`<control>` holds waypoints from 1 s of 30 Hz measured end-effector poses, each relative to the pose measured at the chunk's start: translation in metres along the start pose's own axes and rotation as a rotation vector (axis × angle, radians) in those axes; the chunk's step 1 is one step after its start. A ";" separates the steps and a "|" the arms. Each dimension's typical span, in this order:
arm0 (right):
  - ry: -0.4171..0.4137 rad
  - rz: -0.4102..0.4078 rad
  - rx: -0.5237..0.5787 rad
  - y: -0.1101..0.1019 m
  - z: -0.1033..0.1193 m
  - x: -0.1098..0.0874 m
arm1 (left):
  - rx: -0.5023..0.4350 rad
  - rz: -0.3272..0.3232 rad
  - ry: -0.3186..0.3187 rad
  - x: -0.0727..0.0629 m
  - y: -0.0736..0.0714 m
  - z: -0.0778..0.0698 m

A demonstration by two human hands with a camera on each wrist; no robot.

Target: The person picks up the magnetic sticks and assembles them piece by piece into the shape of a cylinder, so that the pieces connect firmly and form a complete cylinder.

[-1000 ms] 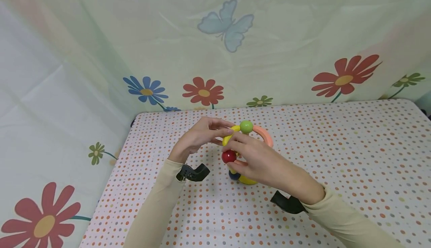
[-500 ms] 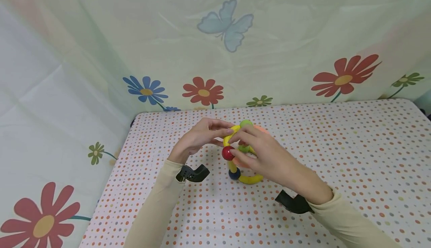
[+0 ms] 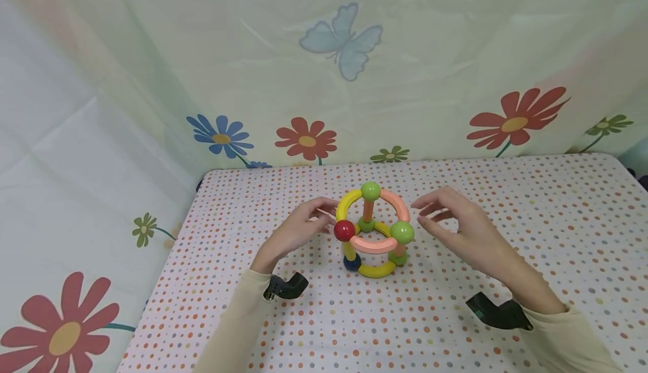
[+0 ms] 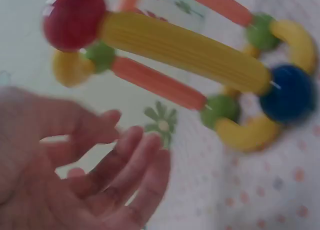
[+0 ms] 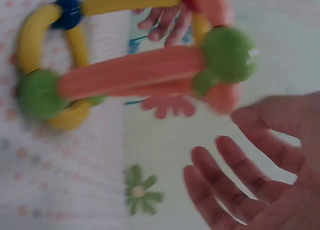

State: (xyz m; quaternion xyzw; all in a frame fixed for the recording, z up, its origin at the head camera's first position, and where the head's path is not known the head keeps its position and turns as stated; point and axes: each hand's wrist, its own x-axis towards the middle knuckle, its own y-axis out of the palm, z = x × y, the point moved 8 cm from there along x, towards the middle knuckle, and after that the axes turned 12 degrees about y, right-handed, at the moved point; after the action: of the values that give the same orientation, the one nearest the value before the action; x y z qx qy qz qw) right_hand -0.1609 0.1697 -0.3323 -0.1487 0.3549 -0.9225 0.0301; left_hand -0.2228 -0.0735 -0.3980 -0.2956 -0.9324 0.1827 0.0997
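A built frame of coloured balls and rods stands on the table in the head view. Its top ring joins a red ball, green balls and curved yellow and salmon rods. Upright rods run down to a lower ring with a dark blue ball and a curved yellow rod. My left hand is just left of the frame, fingers loosely bent, holding nothing. To the right, my right hand stands apart from it, fingers loosely bent and nothing in them. Both wrist views show a gap between hand and frame.
The frame rests on a table covered with a dotted cloth. Behind the table hangs a curtain printed with flowers and a butterfly. A dark band with a camera mount sits on each wrist.
My right hand has let go near the red ball and moved off to the right. The left hand has drawn slightly down and away from the yellow rod. The frame stays in place.
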 end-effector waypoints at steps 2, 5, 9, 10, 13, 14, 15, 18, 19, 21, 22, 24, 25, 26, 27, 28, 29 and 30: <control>0.046 0.083 -0.008 0.014 -0.016 -0.007 | 0.082 0.074 0.026 -0.008 0.013 0.008; 0.100 0.198 0.026 0.038 -0.031 -0.018 | 0.147 0.165 0.069 -0.018 0.036 0.015; 0.126 0.209 0.088 0.058 -0.035 -0.022 | 0.223 0.134 0.114 -0.022 0.054 0.014; 0.126 0.195 0.099 0.060 -0.035 -0.022 | 0.243 0.110 0.124 -0.023 0.056 0.012; 0.127 0.161 0.110 0.063 -0.033 -0.020 | 0.286 0.049 0.152 -0.023 0.058 0.008; 0.132 0.158 0.114 0.064 -0.033 -0.020 | 0.291 0.040 0.161 -0.023 0.059 0.006; 0.135 0.159 0.124 0.064 -0.033 -0.020 | 0.293 0.034 0.168 -0.023 0.059 0.005; 0.151 0.164 0.142 0.066 -0.034 -0.020 | 0.310 0.034 0.184 -0.022 0.059 0.005; 0.155 0.165 0.147 0.066 -0.034 -0.021 | 0.316 0.038 0.186 -0.022 0.060 0.005; 0.162 0.162 0.153 0.067 -0.034 -0.021 | 0.328 0.042 0.191 -0.021 0.059 0.005; 0.164 0.160 0.153 0.067 -0.034 -0.020 | 0.334 0.043 0.192 -0.021 0.059 0.005; 0.167 0.160 0.149 0.068 -0.033 -0.020 | 0.344 0.042 0.185 -0.022 0.058 0.006; 0.164 0.160 0.149 0.068 -0.033 -0.019 | 0.349 0.041 0.181 -0.022 0.058 0.006; 0.164 0.161 0.146 0.068 -0.032 -0.019 | 0.352 0.039 0.176 -0.022 0.058 0.006; 0.163 0.165 0.147 0.069 -0.032 -0.019 | 0.355 0.038 0.171 -0.022 0.057 0.006; 0.156 0.168 0.150 0.069 -0.032 -0.018 | 0.357 0.036 0.165 -0.023 0.057 0.006; 0.147 0.172 0.153 0.069 -0.031 -0.018 | 0.357 0.036 0.159 -0.023 0.056 0.007; 0.134 0.175 0.158 0.068 -0.031 -0.018 | 0.361 0.037 0.156 -0.024 0.056 0.007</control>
State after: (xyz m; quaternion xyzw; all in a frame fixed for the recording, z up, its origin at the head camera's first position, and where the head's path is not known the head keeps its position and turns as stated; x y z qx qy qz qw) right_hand -0.1561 0.1416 -0.4040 -0.0521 0.2938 -0.9493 0.0985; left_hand -0.1768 -0.0467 -0.4284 -0.3032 -0.8683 0.3252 0.2198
